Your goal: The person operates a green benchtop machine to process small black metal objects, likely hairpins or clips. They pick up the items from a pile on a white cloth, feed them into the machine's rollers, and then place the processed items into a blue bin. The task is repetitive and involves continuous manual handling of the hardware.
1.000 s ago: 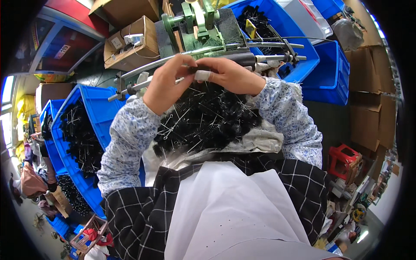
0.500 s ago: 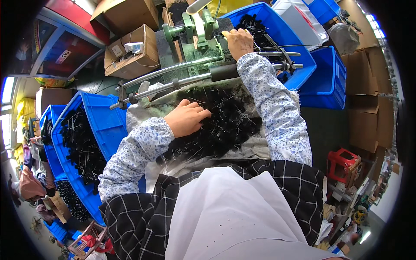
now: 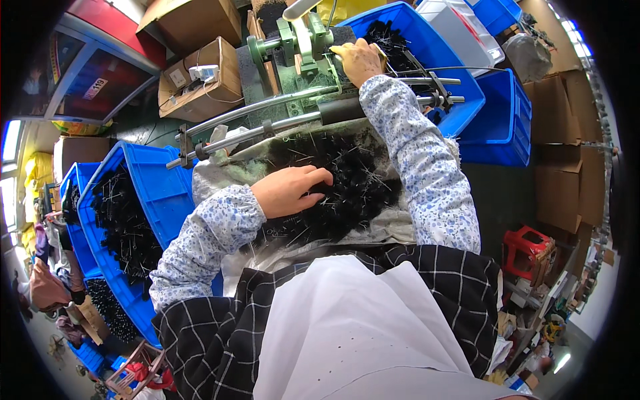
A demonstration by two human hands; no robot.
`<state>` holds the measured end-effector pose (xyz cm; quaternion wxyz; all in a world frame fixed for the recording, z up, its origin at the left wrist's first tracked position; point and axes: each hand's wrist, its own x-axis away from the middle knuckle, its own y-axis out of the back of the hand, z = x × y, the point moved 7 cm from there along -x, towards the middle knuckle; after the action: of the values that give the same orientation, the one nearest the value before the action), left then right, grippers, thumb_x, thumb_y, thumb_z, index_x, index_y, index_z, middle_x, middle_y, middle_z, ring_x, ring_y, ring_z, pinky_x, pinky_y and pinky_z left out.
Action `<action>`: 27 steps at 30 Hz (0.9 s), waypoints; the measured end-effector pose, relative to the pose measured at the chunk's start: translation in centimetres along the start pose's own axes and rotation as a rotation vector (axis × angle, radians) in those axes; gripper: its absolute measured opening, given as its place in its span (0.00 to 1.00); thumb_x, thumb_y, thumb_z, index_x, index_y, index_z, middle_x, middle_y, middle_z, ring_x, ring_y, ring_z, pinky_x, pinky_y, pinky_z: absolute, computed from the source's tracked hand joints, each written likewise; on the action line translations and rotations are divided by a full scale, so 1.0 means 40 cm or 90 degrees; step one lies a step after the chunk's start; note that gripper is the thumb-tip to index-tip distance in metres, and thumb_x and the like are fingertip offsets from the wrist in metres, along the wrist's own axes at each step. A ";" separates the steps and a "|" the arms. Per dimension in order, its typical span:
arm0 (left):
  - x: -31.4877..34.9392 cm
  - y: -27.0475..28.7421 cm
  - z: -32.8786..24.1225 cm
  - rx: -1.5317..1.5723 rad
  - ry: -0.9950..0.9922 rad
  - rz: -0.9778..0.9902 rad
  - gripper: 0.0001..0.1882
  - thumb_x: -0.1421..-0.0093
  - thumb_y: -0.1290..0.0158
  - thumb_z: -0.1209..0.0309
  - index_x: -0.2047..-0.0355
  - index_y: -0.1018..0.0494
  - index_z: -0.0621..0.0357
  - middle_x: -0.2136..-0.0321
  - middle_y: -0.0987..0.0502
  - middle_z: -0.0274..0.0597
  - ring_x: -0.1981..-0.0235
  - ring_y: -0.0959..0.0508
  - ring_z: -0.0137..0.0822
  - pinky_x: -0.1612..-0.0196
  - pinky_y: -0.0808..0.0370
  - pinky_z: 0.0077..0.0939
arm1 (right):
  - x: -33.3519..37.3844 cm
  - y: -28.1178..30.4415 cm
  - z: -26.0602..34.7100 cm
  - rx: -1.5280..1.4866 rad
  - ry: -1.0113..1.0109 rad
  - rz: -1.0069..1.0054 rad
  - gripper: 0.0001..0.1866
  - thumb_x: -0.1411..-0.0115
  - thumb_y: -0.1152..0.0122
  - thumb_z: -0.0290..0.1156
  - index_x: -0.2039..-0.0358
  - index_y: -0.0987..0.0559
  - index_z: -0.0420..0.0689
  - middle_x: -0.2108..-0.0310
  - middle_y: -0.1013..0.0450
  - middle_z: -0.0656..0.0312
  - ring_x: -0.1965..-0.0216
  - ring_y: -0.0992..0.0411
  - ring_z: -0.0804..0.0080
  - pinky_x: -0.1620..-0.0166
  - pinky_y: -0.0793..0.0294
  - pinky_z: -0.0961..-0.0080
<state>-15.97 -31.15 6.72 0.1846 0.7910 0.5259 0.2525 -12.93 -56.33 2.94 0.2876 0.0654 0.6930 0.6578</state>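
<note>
A heap of small black-bristled wire brushes (image 3: 363, 177) with thin bright stems lies on a pale cloth (image 3: 393, 227) in front of me. My left hand (image 3: 291, 189) rests on the heap's left side, fingers curved and thumb apart, with nothing visibly gripped. Beyond the heap stands a green metal machine (image 3: 305, 50) with a lit middle part. Close to its right side, my right hand (image 3: 361, 62) is closed, with yellow coverings on the fingertips; what it holds is hidden. Two metal rods (image 3: 293, 123) cross between the heap and the machine, a dark sleeve on the nearer one.
Blue bins of black brushes stand at left (image 3: 150, 177) and beyond my right hand (image 3: 453, 67). Another blue bin (image 3: 497, 120) is farther right. An open cardboard box (image 3: 227, 77) sits left of the machine. A red stool (image 3: 527, 253) stands at right.
My left hand has shifted slightly down, and its thumb and fingers have spread over the heap. My right hand has moved a little left, toward the machine's middle.
</note>
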 end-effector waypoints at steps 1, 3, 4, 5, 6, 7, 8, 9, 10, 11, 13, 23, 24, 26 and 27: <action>-0.002 0.002 -0.002 0.003 -0.006 -0.009 0.13 0.45 0.49 0.71 0.59 0.33 0.58 0.64 0.28 0.48 0.63 0.27 0.46 0.58 0.30 0.34 | -0.007 -0.004 0.001 -0.002 -0.005 0.016 0.15 0.43 0.55 0.29 0.59 0.22 0.59 0.65 0.26 0.68 0.58 0.34 0.69 0.55 0.39 0.67; -0.005 0.007 -0.006 0.007 -0.019 -0.027 0.13 0.46 0.48 0.72 0.60 0.33 0.59 0.67 0.27 0.45 0.67 0.26 0.42 0.61 0.29 0.30 | -0.006 0.001 0.003 0.014 0.016 0.035 0.14 0.44 0.52 0.31 0.58 0.23 0.56 0.63 0.28 0.67 0.56 0.36 0.69 0.55 0.40 0.66; -0.002 0.018 -0.005 0.052 0.004 -0.037 0.12 0.47 0.48 0.72 0.61 0.32 0.59 0.69 0.28 0.43 0.70 0.26 0.39 0.64 0.29 0.28 | -0.003 0.012 0.000 0.031 0.001 0.026 0.14 0.45 0.50 0.33 0.58 0.24 0.55 0.62 0.28 0.66 0.56 0.36 0.68 0.55 0.40 0.66; 0.004 0.038 -0.011 0.097 0.028 -0.047 0.12 0.47 0.48 0.72 0.62 0.32 0.59 0.71 0.28 0.42 0.73 0.27 0.35 0.66 0.29 0.26 | 0.007 0.027 -0.005 0.049 -0.013 0.018 0.14 0.46 0.49 0.35 0.58 0.25 0.53 0.62 0.29 0.66 0.56 0.36 0.68 0.55 0.40 0.66; 0.009 0.051 -0.010 0.141 0.051 -0.057 0.11 0.48 0.47 0.73 0.63 0.32 0.60 0.73 0.28 0.40 0.75 0.27 0.32 0.69 0.29 0.24 | 0.019 0.038 -0.012 0.066 -0.028 0.009 0.15 0.46 0.47 0.37 0.57 0.25 0.51 0.61 0.29 0.65 0.56 0.36 0.68 0.55 0.41 0.65; 0.014 0.055 0.003 0.171 0.090 -0.075 0.10 0.48 0.47 0.73 0.64 0.31 0.60 0.75 0.29 0.39 0.77 0.28 0.30 0.70 0.29 0.22 | 0.033 0.050 -0.028 0.095 -0.062 -0.010 0.19 0.50 0.43 0.41 0.58 0.27 0.48 0.62 0.30 0.63 0.56 0.37 0.66 0.56 0.41 0.65; 0.022 0.059 0.019 0.201 0.130 -0.094 0.10 0.48 0.46 0.73 0.65 0.31 0.60 0.76 0.29 0.37 0.79 0.29 0.28 0.72 0.30 0.21 | 0.045 0.048 -0.047 0.090 -0.094 0.002 0.19 0.50 0.43 0.41 0.58 0.27 0.48 0.62 0.30 0.62 0.56 0.37 0.66 0.56 0.40 0.64; 0.027 0.062 0.032 0.232 0.170 -0.113 0.09 0.49 0.46 0.73 0.67 0.31 0.60 0.78 0.30 0.36 0.80 0.30 0.26 0.74 0.31 0.19 | 0.055 0.044 -0.060 0.086 -0.126 0.013 0.19 0.50 0.43 0.41 0.58 0.26 0.48 0.62 0.30 0.62 0.56 0.37 0.65 0.56 0.40 0.63; 0.029 0.065 0.032 0.247 0.206 -0.100 0.09 0.50 0.47 0.76 0.67 0.31 0.60 0.74 0.30 0.38 0.75 0.28 0.30 0.70 0.30 0.23 | 0.062 0.056 -0.055 0.075 -0.143 0.026 0.19 0.50 0.43 0.39 0.56 0.26 0.49 0.58 0.29 0.62 0.55 0.35 0.64 0.55 0.38 0.64; 0.023 0.070 0.004 0.203 0.087 -0.118 0.09 0.51 0.47 0.77 0.67 0.31 0.59 0.73 0.30 0.40 0.74 0.28 0.33 0.69 0.30 0.25 | 0.060 0.052 -0.051 0.058 -0.129 0.017 0.19 0.50 0.43 0.38 0.56 0.26 0.48 0.59 0.28 0.62 0.56 0.35 0.64 0.56 0.38 0.64; 0.028 0.073 -0.055 0.110 -0.149 -0.150 0.11 0.52 0.48 0.77 0.66 0.31 0.58 0.70 0.31 0.42 0.70 0.28 0.37 0.66 0.29 0.28 | 0.058 0.036 -0.045 0.024 -0.103 -0.002 0.19 0.51 0.43 0.38 0.57 0.25 0.48 0.61 0.27 0.62 0.56 0.34 0.63 0.56 0.37 0.63; 0.026 0.105 -0.141 0.009 -0.096 -0.163 0.12 0.51 0.43 0.71 0.67 0.31 0.57 0.82 0.32 0.38 0.83 0.30 0.32 0.78 0.33 0.25 | 0.009 -0.002 0.142 0.019 -0.080 -0.054 0.10 0.51 0.47 0.35 0.69 0.25 0.47 0.71 0.26 0.62 0.60 0.31 0.61 0.61 0.36 0.61; 0.025 0.111 -0.137 0.006 -0.041 -0.185 0.11 0.51 0.43 0.70 0.68 0.31 0.57 0.84 0.33 0.37 0.85 0.32 0.30 0.80 0.34 0.24 | 0.012 0.003 0.140 0.030 -0.074 -0.078 0.10 0.51 0.47 0.35 0.69 0.25 0.47 0.72 0.26 0.62 0.60 0.31 0.62 0.61 0.36 0.62; 0.030 0.118 -0.109 0.031 0.069 -0.241 0.11 0.50 0.43 0.69 0.71 0.32 0.58 0.90 0.36 0.34 0.89 0.36 0.26 0.83 0.39 0.21 | 0.015 0.005 0.135 0.037 -0.068 -0.089 0.09 0.51 0.46 0.35 0.70 0.24 0.48 0.72 0.26 0.63 0.61 0.31 0.63 0.62 0.36 0.62; 0.034 0.122 -0.096 0.030 0.101 -0.250 0.11 0.49 0.43 0.67 0.71 0.32 0.58 0.90 0.35 0.36 0.87 0.33 0.31 0.82 0.36 0.24 | 0.015 0.006 0.124 0.035 -0.071 -0.078 0.09 0.51 0.46 0.36 0.70 0.24 0.48 0.73 0.26 0.63 0.61 0.31 0.63 0.62 0.36 0.62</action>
<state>-14.21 -31.65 12.80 0.1700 0.6551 0.6886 0.2605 -11.09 -51.67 3.14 0.3636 0.0674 0.6965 0.6149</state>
